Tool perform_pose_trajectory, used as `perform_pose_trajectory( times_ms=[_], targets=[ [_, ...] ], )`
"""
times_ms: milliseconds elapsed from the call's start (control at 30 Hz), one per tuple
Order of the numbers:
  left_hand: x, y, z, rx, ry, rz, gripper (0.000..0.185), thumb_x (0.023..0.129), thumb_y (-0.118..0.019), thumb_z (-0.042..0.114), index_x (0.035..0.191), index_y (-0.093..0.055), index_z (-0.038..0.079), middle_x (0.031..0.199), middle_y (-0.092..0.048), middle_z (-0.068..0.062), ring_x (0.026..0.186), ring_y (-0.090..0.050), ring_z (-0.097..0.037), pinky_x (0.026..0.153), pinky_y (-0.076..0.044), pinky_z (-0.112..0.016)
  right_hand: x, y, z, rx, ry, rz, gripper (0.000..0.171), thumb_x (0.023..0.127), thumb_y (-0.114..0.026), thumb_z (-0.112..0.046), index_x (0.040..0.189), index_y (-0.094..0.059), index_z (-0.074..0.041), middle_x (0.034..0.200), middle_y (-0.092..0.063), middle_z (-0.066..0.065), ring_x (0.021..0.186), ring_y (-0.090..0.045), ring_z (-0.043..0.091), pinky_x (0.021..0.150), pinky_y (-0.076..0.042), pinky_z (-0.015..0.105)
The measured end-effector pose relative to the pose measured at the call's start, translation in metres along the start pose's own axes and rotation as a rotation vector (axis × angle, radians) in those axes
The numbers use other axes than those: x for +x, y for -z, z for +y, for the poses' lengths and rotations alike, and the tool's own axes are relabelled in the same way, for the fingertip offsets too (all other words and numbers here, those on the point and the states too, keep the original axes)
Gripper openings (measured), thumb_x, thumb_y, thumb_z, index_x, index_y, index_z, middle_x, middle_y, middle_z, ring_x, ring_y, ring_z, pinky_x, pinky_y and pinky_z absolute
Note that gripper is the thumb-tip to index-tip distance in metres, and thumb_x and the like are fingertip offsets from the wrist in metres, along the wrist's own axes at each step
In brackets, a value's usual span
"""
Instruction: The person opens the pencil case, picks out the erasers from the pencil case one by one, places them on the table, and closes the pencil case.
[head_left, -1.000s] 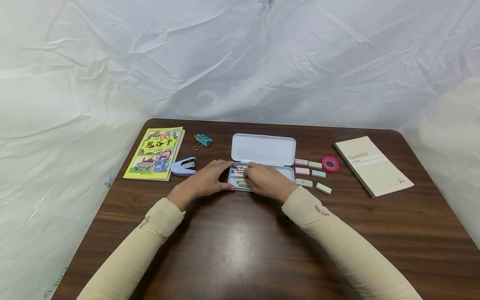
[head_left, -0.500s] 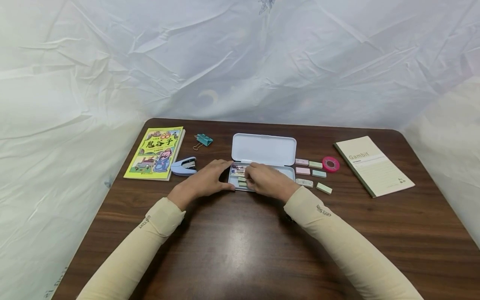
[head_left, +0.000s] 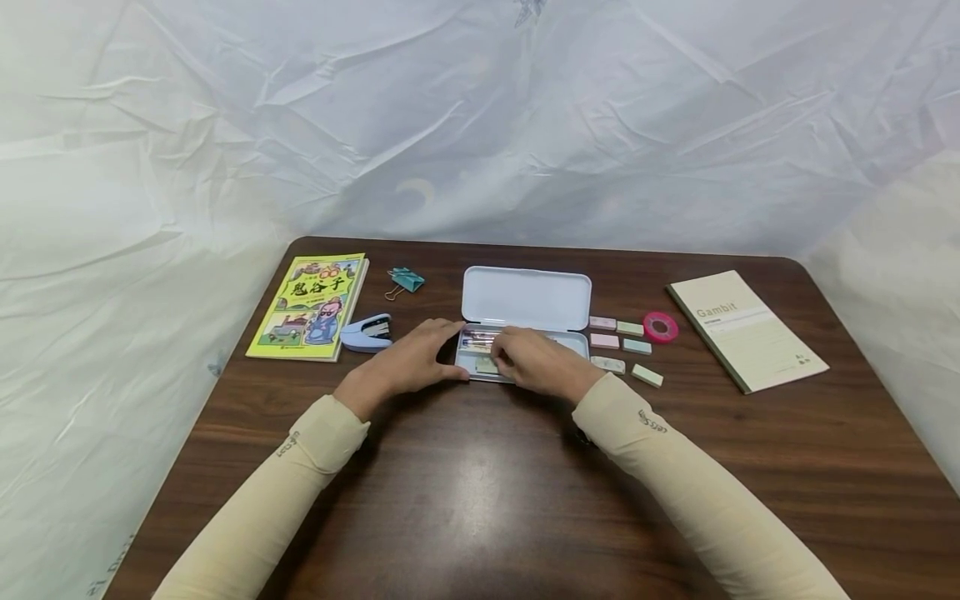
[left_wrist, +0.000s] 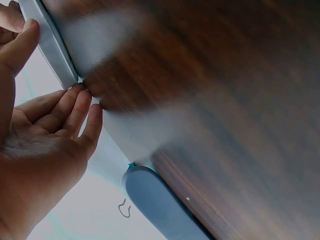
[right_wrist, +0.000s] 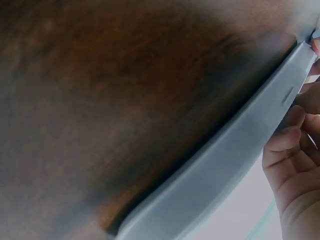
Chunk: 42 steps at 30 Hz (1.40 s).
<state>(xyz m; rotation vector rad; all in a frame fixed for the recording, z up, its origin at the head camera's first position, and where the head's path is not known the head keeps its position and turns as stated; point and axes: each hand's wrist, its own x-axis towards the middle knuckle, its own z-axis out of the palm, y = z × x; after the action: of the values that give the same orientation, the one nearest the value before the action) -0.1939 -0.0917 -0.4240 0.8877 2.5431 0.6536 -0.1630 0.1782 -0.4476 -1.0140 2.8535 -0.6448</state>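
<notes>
An open pale blue pencil case (head_left: 525, 298) lies mid-table with its lid standing up at the back. My left hand (head_left: 442, 354) grips the case's left end, fingers at the far corner and thumb at the near one; the left wrist view shows those fingers (left_wrist: 75, 102) against the case's rim (left_wrist: 50, 47). Over the tray, my right hand (head_left: 504, 360) has curled fingers that pinch a small green block (head_left: 486, 365) inside the case, beside some pens (head_left: 476, 337). In the right wrist view its fingers (right_wrist: 287, 150) curl over the case's wall (right_wrist: 235, 165).
Several pastel blocks (head_left: 620, 346) and a pink tape roll (head_left: 661, 327) lie right of the case. Further right is a "Gambit" notebook (head_left: 746, 331). On the left are a yellow book (head_left: 311, 306), a blue stapler (head_left: 367, 332) and a teal binder clip (head_left: 406, 281). White sheeting surrounds the table.
My right hand has shifted slightly over the tray and the green block under its fingertips has moved a little. The left hand has stayed on the case's end.
</notes>
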Motion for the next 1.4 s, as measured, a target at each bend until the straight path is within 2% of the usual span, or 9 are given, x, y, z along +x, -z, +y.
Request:
perform_pose_trajectory(
  times_ms=[167, 333, 433, 600, 800, 933, 1067, 1300, 1400],
  targets=[
    [0.014, -0.014, -0.024, 0.014, -0.005, 0.007, 0.106, 0.099, -0.087, 0.06, 0.178, -0.04, 0.008, 0.177, -0.051, -0.016, 0.168, -0.046, -0.033, 0.138, -0.042, -0.055, -0.005, 0.029, -0.031, 0.034, -0.035, -0.091, 0.013, 0.108, -0.066, -0.009, 0.111, -0.078, -0.004, 0.107, -0.075, 0.007, 0.092, -0.066, 0.015, 0.088, -0.062, 0.038],
    [0.017, -0.016, -0.026, 0.008, 0.002, 0.006, 0.104, 0.1, -0.088, 0.056, 0.179, -0.04, 0.009, 0.178, -0.05, -0.015, 0.169, -0.045, -0.033, 0.137, -0.042, -0.055, -0.005, 0.016, -0.017, 0.04, -0.05, -0.116, 0.015, 0.108, -0.07, -0.017, 0.114, -0.079, -0.007, 0.112, -0.075, 0.005, 0.097, -0.068, 0.013, 0.095, -0.064, 0.04],
    [0.017, -0.017, -0.027, 0.01, -0.006, 0.007, 0.104, 0.1, -0.088, 0.056, 0.179, -0.04, 0.009, 0.178, -0.05, -0.016, 0.169, -0.045, -0.033, 0.137, -0.043, -0.056, -0.006, 0.027, -0.028, 0.036, -0.037, -0.129, 0.012, 0.108, -0.071, -0.011, 0.112, -0.08, -0.004, 0.11, -0.076, 0.008, 0.097, -0.07, 0.017, 0.096, -0.065, 0.043],
    [0.011, -0.011, -0.016, 0.002, -0.002, 0.006, 0.102, 0.101, -0.087, 0.056, 0.178, -0.041, 0.008, 0.177, -0.051, -0.017, 0.169, -0.045, -0.035, 0.137, -0.042, -0.057, -0.008, 0.039, -0.041, 0.032, 0.017, -0.122, 0.009, 0.107, -0.071, -0.002, 0.106, -0.08, -0.001, 0.104, -0.076, 0.011, 0.093, -0.07, 0.018, 0.091, -0.065, 0.042],
    [-0.001, 0.0, 0.002, 0.009, 0.0, 0.003, 0.1, 0.102, -0.087, 0.053, 0.176, -0.042, 0.003, 0.176, -0.052, -0.021, 0.166, -0.046, -0.04, 0.135, -0.043, -0.06, -0.007, 0.015, -0.012, 0.059, 0.077, -0.053, 0.008, 0.103, -0.069, -0.004, 0.099, -0.076, -0.006, 0.096, -0.072, 0.005, 0.085, -0.062, 0.013, 0.079, -0.059, 0.033],
    [-0.008, 0.008, 0.016, -0.007, 0.017, -0.014, 0.098, 0.103, -0.087, 0.048, 0.177, -0.041, 0.002, 0.177, -0.049, -0.023, 0.169, -0.044, -0.041, 0.137, -0.04, -0.062, -0.01, 0.025, -0.02, 0.107, 0.055, -0.037, 0.007, 0.1, -0.069, -0.005, 0.098, -0.075, -0.006, 0.091, -0.07, 0.002, 0.081, -0.06, 0.012, 0.075, -0.054, 0.03],
    [-0.005, 0.004, 0.01, 0.015, 0.01, -0.007, 0.098, 0.104, -0.085, 0.052, 0.177, -0.041, 0.003, 0.177, -0.05, -0.023, 0.167, -0.045, -0.041, 0.136, -0.043, -0.06, -0.016, 0.038, -0.03, 0.116, 0.023, -0.016, 0.005, 0.099, -0.071, -0.006, 0.1, -0.075, -0.005, 0.09, -0.071, 0.003, 0.081, -0.06, 0.012, 0.075, -0.055, 0.03],
    [-0.008, 0.008, 0.016, -0.01, 0.031, -0.022, 0.097, 0.104, -0.086, 0.047, 0.177, -0.039, 0.002, 0.179, -0.048, -0.022, 0.171, -0.041, -0.041, 0.138, -0.038, -0.062, -0.033, 0.038, -0.005, 0.141, 0.017, 0.037, 0.008, 0.104, -0.067, -0.012, 0.105, -0.074, -0.007, 0.095, -0.069, 0.003, 0.084, -0.059, 0.013, 0.075, -0.053, 0.029],
    [-0.009, 0.009, 0.02, -0.001, 0.046, -0.03, 0.097, 0.105, -0.086, 0.043, 0.178, -0.038, 0.002, 0.18, -0.046, -0.022, 0.172, -0.04, -0.04, 0.14, -0.037, -0.061, -0.046, 0.057, -0.013, 0.146, -0.046, 0.015, 0.011, 0.106, -0.069, -0.012, 0.11, -0.076, -0.005, 0.097, -0.071, 0.005, 0.086, -0.061, 0.014, 0.077, -0.056, 0.032]
  ],
)
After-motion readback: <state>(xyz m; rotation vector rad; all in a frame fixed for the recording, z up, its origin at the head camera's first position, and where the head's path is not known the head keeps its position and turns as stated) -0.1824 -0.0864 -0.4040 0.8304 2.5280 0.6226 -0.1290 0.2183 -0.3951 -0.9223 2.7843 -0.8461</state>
